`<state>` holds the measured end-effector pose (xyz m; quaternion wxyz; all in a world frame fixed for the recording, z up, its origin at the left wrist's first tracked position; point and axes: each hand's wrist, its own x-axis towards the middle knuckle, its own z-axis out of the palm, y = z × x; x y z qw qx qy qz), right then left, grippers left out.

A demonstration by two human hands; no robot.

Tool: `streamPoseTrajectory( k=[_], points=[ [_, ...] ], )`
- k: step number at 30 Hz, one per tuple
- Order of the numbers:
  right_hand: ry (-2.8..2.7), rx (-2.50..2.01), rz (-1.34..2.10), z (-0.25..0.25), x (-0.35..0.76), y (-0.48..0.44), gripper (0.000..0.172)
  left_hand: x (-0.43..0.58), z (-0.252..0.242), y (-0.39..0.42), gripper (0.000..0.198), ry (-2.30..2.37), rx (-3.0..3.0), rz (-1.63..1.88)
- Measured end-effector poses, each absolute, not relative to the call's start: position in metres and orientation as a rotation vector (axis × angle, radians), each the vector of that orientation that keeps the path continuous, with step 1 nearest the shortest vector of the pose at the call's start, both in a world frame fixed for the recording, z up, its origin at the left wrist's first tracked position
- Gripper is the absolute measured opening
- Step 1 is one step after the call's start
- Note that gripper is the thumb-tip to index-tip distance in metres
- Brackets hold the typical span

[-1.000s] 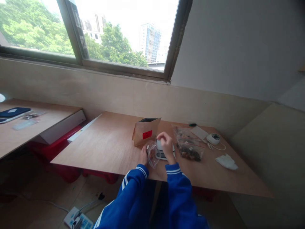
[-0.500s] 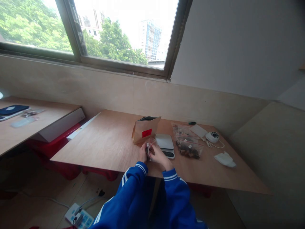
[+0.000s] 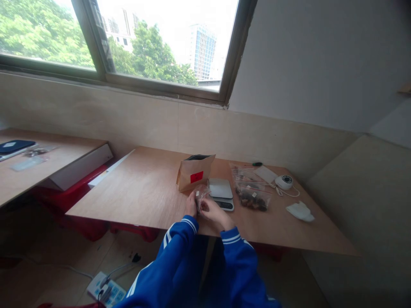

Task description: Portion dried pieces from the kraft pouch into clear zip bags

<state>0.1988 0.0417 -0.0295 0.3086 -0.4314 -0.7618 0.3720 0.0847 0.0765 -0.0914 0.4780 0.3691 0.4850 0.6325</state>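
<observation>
A small clear plastic bag (image 3: 201, 193) with dark contents is between my hands near the table's front edge. My left hand (image 3: 191, 206) grips its left side, fingers closed. My right hand (image 3: 214, 212) is at the bag's right side, its fingers bent together at the bag; their tips are partly hidden. Behind the bag stands an open brown paper pouch (image 3: 183, 176) with a red label. A white scale (image 3: 221, 188) lies just right of the pouch, partly behind my right hand.
Right of the scale lie filled clear zip bags (image 3: 252, 199), a white round device (image 3: 284, 182) with a cable, a green-handled tool (image 3: 257, 164) and a crumpled white tissue (image 3: 300, 211). Another table (image 3: 64, 149) stands at the left. A power strip (image 3: 105, 291) lies on the floor.
The view has shifted slightly. My left hand still holds the small bag, and my right hand's fingers have moved a little at its right side.
</observation>
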Motion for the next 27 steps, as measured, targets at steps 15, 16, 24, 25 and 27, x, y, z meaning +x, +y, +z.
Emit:
streamPoseTrajectory(
  k=[15,16,24,25,27],
  points=[
    [-1.879,-1.313,0.863,-0.042,0.190,0.041,0.012,0.084,-0.090,0.075,0.042,1.199,0.951,1.523],
    [-1.824,-1.348,0.858,-0.045,0.188,0.040,0.010,0.085,-0.090,0.075,0.042,1.199,0.952,1.525],
    [-1.505,-1.631,0.545,-0.075,0.164,0.030,0.020,0.083,-0.093,0.078,0.037,1.200,0.977,1.550],
    [-1.475,-1.612,0.543,-0.077,0.164,0.029,0.023,0.083,-0.093,0.079,0.036,1.198,0.980,1.554],
    [-1.466,-1.578,0.592,-0.079,0.166,0.029,0.027,0.083,-0.094,0.080,0.036,1.195,0.979,1.562]
  ],
)
